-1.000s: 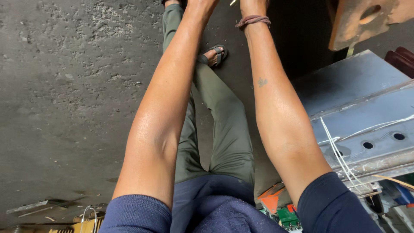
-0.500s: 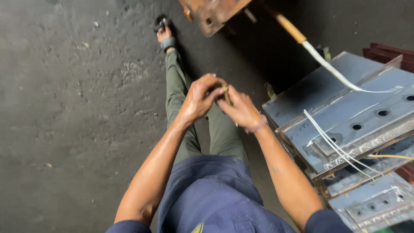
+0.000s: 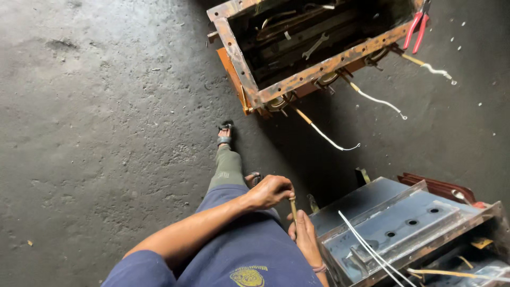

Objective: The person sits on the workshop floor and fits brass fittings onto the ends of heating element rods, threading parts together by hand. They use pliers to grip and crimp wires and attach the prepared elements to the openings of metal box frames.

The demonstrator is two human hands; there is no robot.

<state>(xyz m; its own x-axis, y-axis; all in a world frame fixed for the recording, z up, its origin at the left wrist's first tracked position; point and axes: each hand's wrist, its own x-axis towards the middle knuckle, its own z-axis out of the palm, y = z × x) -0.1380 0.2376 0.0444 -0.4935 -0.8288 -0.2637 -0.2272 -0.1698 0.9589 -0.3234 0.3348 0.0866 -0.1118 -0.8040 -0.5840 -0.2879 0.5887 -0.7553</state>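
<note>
Gripping noted: left hand (image 3: 272, 191) and right hand (image 3: 306, 235), fingers clamped on a thin rod (image 3: 292, 207); steadier, closer grips advised.

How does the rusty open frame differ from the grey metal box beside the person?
The rusty frame is orange-brown, open and holds tools; it lies far from the hands. The grey metal box is clean, closed on top with holes, beside the right hand. Both have white wires on or near them.

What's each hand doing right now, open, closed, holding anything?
Left hand: closed, fingers pinching the top of a thin tan rod.
Right hand: closed around the same rod lower down.
</note>
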